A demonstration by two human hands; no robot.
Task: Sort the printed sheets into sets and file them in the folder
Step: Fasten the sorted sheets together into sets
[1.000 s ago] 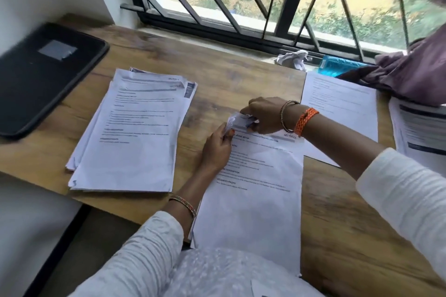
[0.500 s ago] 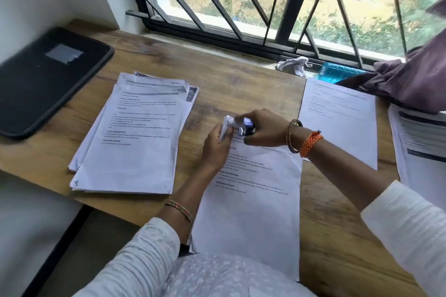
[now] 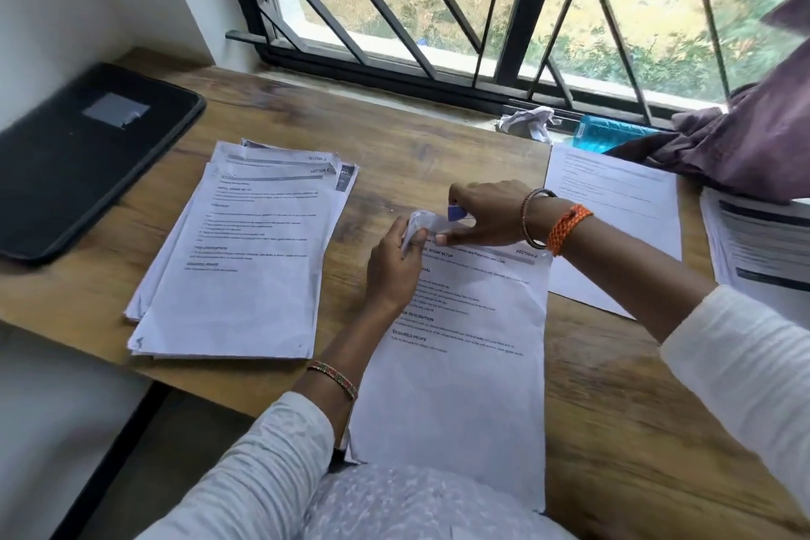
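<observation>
A set of printed sheets (image 3: 460, 364) lies in front of me on the wooden desk (image 3: 635, 408). My left hand (image 3: 392, 272) pinches its curled top-left corner (image 3: 416, 226). My right hand (image 3: 486, 213) grips a small blue stapler (image 3: 456, 213) right at that corner. A thick, uneven stack of printed sheets (image 3: 245, 259) lies to the left. A single sheet (image 3: 613, 228) lies to the right, and another printed stack (image 3: 762, 246) sits at the far right edge. The black folder (image 3: 74, 153) lies shut at the far left.
A crumpled paper ball (image 3: 528, 123) and a blue object (image 3: 609, 135) sit on the window sill. A purple cloth (image 3: 754, 140) drapes over the desk's far right corner. The barred window (image 3: 482, 13) runs along the back.
My right hand with the stapler has shifted slightly at the sheet's corner, and the corner stays lifted in my left hand. The view has tilted down a little.
</observation>
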